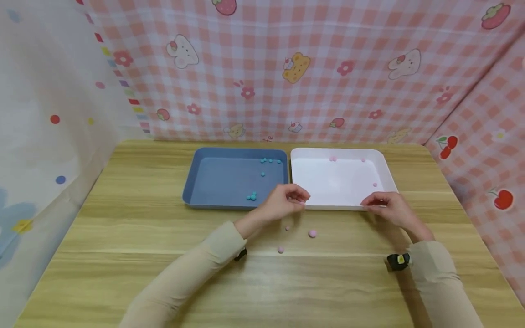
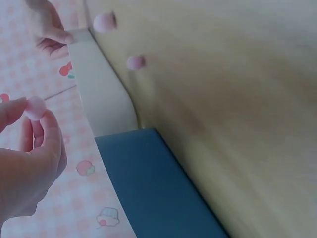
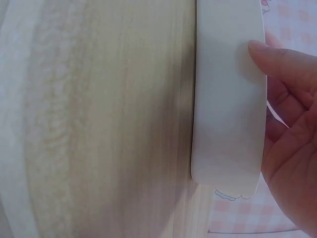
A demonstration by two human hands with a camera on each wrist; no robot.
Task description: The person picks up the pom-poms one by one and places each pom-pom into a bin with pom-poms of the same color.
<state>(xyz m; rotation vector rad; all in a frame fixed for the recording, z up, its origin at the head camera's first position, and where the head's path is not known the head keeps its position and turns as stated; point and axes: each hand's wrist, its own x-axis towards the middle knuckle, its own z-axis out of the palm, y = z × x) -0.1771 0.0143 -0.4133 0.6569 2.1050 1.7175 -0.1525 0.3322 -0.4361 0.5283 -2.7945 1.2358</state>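
Left hand pinches a pink ball just beside the white tray, which lies to its right; right hand seemingly grips the rim.

Beige long sleeves, black wrist-worn cameras.

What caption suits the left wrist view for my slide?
Left hand pinches a pink ball near the white tray.
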